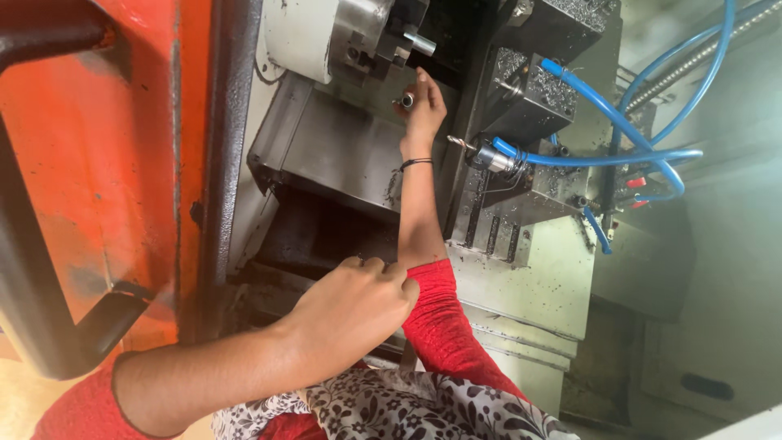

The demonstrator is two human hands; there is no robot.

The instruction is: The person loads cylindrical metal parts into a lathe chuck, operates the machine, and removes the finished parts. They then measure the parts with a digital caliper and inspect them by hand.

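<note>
hands: right hand (423, 106) pinching small metal cylinder (406, 100) below lathe chuck (362, 33)

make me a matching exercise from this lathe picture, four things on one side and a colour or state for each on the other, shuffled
Things:
1. machine door
2. air hoses
3. right hand
4. left hand

Colour or state:
A. curled into a loose fist by the red sleeve
B. orange
C. pinching a small metal part below the chuck
D. blue

Pairs: 1-B, 2-D, 3-C, 4-A
</note>
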